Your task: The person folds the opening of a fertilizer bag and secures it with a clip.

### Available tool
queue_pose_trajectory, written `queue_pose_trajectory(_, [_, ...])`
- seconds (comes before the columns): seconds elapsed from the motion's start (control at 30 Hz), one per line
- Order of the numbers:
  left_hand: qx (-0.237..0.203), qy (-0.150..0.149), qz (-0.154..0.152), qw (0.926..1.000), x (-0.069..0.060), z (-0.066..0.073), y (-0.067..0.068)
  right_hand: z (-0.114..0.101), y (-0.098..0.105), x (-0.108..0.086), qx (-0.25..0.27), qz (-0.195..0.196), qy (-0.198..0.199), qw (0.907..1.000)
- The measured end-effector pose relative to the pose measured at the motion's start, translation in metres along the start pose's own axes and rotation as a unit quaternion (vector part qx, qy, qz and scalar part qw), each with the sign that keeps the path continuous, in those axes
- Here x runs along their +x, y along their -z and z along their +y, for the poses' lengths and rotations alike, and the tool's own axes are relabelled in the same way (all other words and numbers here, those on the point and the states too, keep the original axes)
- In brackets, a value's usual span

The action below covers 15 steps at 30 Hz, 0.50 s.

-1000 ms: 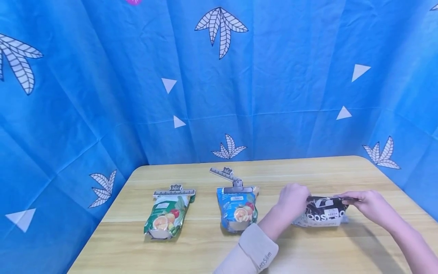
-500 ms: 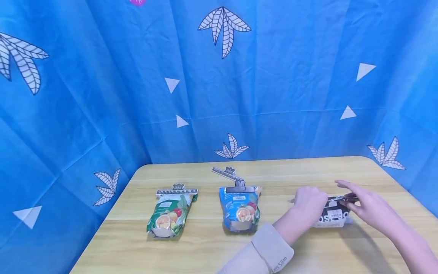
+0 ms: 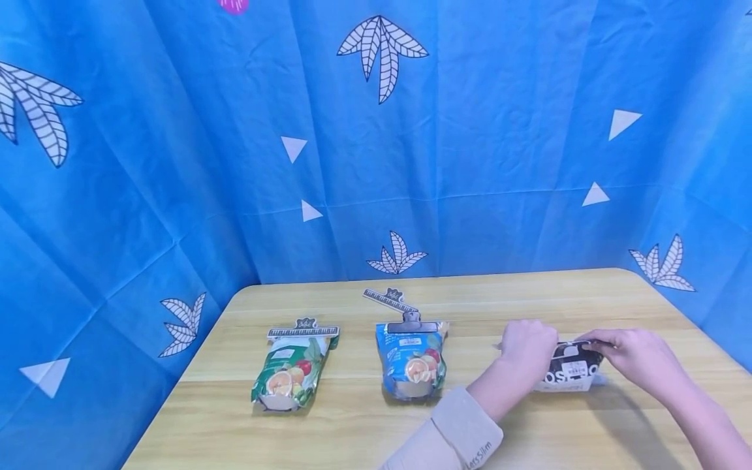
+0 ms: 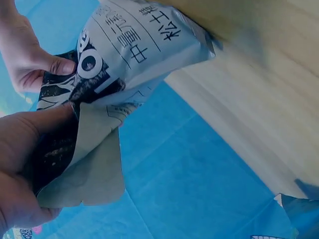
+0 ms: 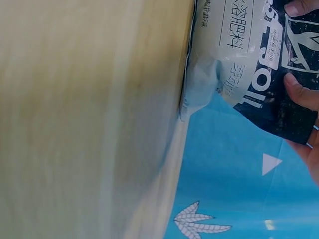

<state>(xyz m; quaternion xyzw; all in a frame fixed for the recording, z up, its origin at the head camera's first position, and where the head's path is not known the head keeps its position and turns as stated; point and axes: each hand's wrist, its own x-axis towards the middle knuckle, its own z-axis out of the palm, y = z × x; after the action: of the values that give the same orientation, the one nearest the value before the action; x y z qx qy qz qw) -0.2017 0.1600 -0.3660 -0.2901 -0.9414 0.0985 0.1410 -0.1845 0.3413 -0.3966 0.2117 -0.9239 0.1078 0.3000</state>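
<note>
A black-and-white fertilizer bag [image 3: 571, 373] stands upright at the right of the table in the head view. My left hand [image 3: 525, 356] grips the left part of its top and hides that side. At the right top corner, my right hand [image 3: 637, 356] pinches the edge between thumb and fingers. Seen in the left wrist view, a dark flap of the bag [image 4: 134, 45] with a pale inner face is bent in my left hand [image 4: 20, 164]. The right wrist view shows my right thumb [image 5: 299, 93] on the bag's black upper part.
Left of the hands lies a blue bag [image 3: 411, 365] printed with fruit, with a dark clip [image 3: 411, 323] on its top. Farther left is a green fruit bag [image 3: 290, 372] with a piano-key clip [image 3: 303, 330]. Blue curtain [image 3: 376, 150] surrounds the wooden table [image 3: 346, 431].
My left hand has moved right along the bag's top, covering more of it. The right hand's fingers spread off the corner half a second ago and now pinch it again.
</note>
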Motion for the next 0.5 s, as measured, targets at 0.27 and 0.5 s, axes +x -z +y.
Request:
queue_pose_trajectory(0.27, [0.0,0.007,0.008,0.9999,0.001,0.001,-0.001,-0.013,0.0,0.008,-0.005,-0.026,0.009,0.9996])
queue_pose_trajectory(0.5, [-0.014,0.012,0.006,0.9998,0.002,0.001,-0.001,-0.012,-0.003,0.01,0.001,-0.033,0.011,0.9994])
